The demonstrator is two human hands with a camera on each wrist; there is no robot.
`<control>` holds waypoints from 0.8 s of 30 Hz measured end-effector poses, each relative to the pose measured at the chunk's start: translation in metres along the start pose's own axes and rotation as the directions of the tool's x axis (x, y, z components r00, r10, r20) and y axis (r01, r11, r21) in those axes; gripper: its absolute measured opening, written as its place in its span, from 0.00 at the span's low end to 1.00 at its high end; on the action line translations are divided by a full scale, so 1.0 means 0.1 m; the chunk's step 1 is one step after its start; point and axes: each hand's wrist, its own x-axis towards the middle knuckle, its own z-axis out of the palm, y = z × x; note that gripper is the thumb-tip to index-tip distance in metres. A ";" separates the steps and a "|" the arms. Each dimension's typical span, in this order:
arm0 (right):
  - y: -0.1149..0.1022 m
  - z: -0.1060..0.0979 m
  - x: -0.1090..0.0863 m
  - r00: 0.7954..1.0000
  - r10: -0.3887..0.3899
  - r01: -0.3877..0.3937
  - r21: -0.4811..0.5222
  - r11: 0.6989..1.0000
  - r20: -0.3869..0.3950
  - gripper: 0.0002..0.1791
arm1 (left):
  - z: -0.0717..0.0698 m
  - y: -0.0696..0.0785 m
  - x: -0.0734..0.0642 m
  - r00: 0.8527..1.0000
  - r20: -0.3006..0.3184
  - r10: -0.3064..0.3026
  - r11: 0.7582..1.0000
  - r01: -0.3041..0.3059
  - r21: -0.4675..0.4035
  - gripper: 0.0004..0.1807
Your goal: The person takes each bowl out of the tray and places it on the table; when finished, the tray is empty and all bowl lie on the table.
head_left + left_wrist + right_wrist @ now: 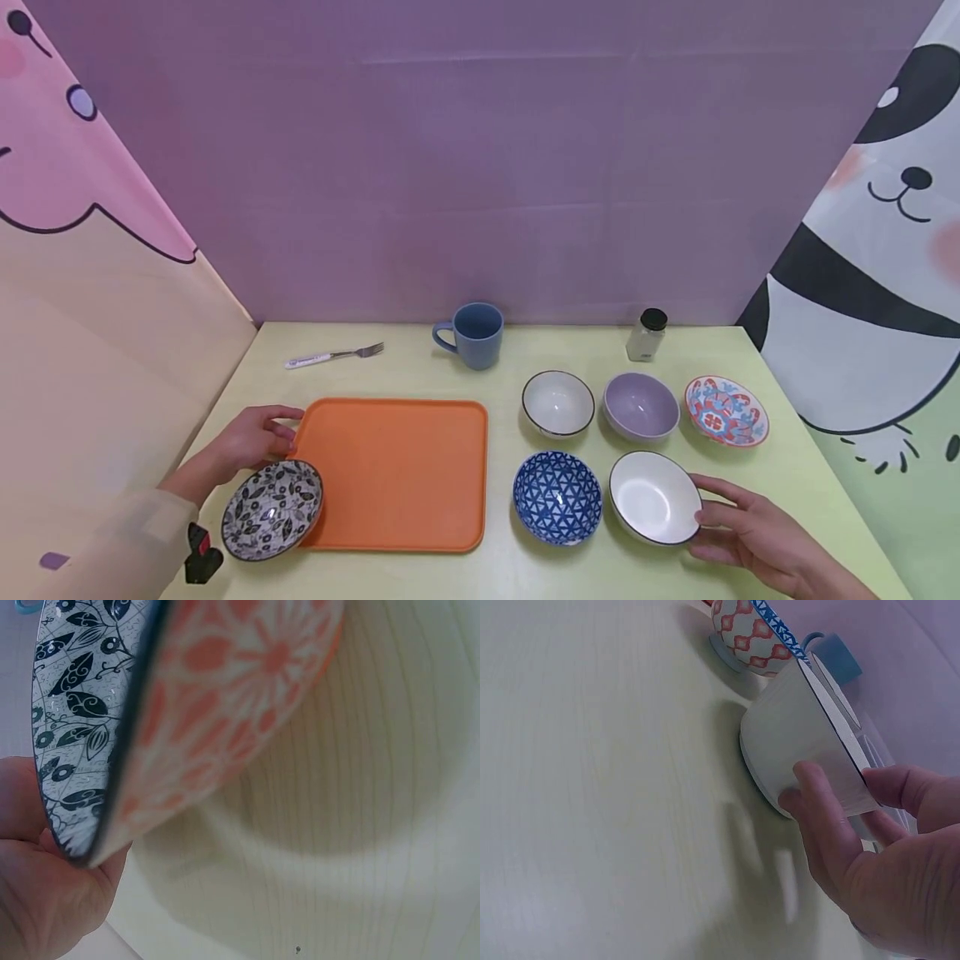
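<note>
My left hand [251, 439] pinches the rim of a black-and-white leaf-patterned bowl [272, 510], beside the left edge of an orange tray [397, 475]. That bowl is tilted, overlaps the tray's near left corner, and shows a red flower pattern on its outside [225, 697] in the left wrist view. At the right, my right hand [750, 533] grips a white bowl [656, 498] with a dark rim. In the right wrist view the thumb lies at the rim and other fingers press the outer wall. A blue triangle-patterned bowl [558, 498] stands just left of it.
Behind these stand a small white bowl [558, 404], a purple bowl [641, 407] and a red-and-blue patterned bowl [726, 411]. Farther back are a fork [333, 356], a blue mug [478, 336] and a black-capped jar [647, 335]. A purple backdrop [480, 167] closes the table's far edge.
</note>
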 end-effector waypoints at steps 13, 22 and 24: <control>0.07 -0.02 -0.02 1.000 -0.005 0.005 -0.007 1.000 -0.004 0.20 | 0.01 -0.02 -0.01 1.000 -0.004 -0.007 1.000 0.007 -0.021 0.31; 0.00 0.00 -0.04 0.996 -0.052 0.037 -0.196 0.980 -0.073 0.22 | 0.02 -0.04 0.01 1.000 -0.005 0.000 0.999 0.000 -0.033 0.32; -0.03 0.01 -0.04 0.994 -0.072 0.051 -0.238 0.970 -0.079 0.22 | 0.01 -0.03 0.02 1.000 -0.009 0.003 1.000 -0.004 -0.024 0.32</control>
